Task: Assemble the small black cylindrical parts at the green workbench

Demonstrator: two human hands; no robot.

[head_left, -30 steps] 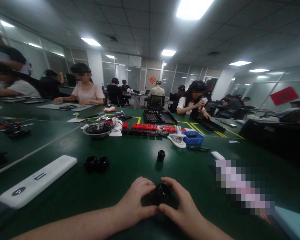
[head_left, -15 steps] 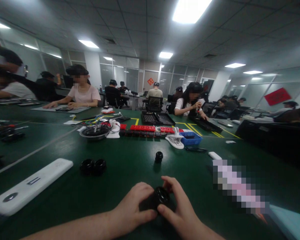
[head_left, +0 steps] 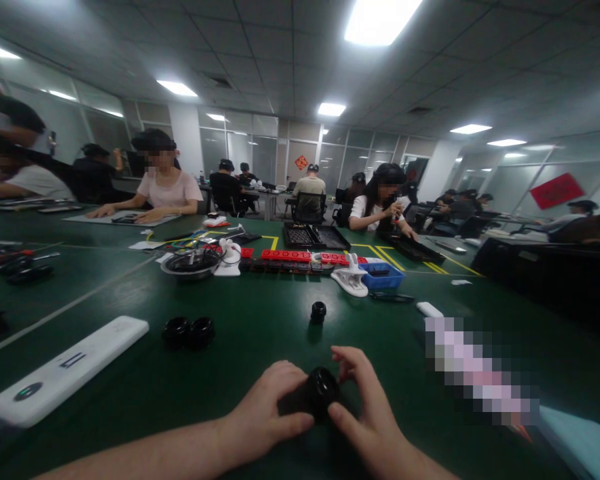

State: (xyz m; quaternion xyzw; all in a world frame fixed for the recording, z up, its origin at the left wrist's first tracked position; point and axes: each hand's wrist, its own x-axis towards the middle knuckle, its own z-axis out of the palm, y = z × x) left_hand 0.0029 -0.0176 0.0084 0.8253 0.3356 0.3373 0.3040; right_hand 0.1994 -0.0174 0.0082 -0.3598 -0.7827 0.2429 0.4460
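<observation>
My left hand (head_left: 270, 403) is wrapped round a black cylindrical part (head_left: 324, 387), whose round open end is tilted up toward me. On its right side my right hand (head_left: 367, 400) has its fingers spread, the thumb close to the rim; whether the thumb touches it I cannot tell. A small black ring-shaped part (head_left: 319, 312) stands just beyond my hands. Farther left, two similar black ring parts (head_left: 189, 331) sit side by side on the green table (head_left: 260, 307).
A long white device (head_left: 70, 370) lies at left. Across the middle are a bowl of black parts (head_left: 193, 260), a red strip (head_left: 286, 257), a white clamp (head_left: 351, 277) and a blue bin (head_left: 381, 275). A pixelated pinkish item (head_left: 480, 373) lies at right; co-workers sit beyond.
The right hand's fingers have spread a little away from the black cylinder, which has turned slightly so its open end shows differently. My left hand keeps its hold.
</observation>
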